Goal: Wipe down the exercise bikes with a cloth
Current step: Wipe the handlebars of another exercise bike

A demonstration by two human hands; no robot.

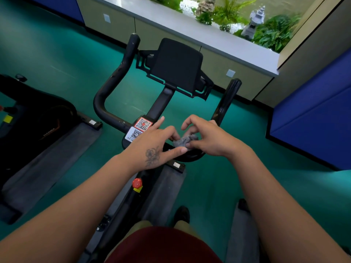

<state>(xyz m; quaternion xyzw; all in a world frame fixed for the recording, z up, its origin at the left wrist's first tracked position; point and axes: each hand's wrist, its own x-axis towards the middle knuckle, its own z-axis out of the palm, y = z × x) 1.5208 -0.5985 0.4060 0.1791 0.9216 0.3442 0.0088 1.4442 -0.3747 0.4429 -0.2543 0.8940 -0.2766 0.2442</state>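
While over bike (163,103) handlebar, pinched grey cloth (185,139) with both left hand (154,147) and right hand (208,138); left index extended toward QR stickers (140,128).

Bare forearms, no sleeves showing. Dark flower tattoo (152,156) inked on the back of the left hand (155,144). No rings or marks seen on the right hand (207,138). Dark red top (163,245) nearest, khaki shorts (141,224) beyond, black shoe (182,213).

Grey cloth (185,140); black bike (114,80); teal floor (57,54)
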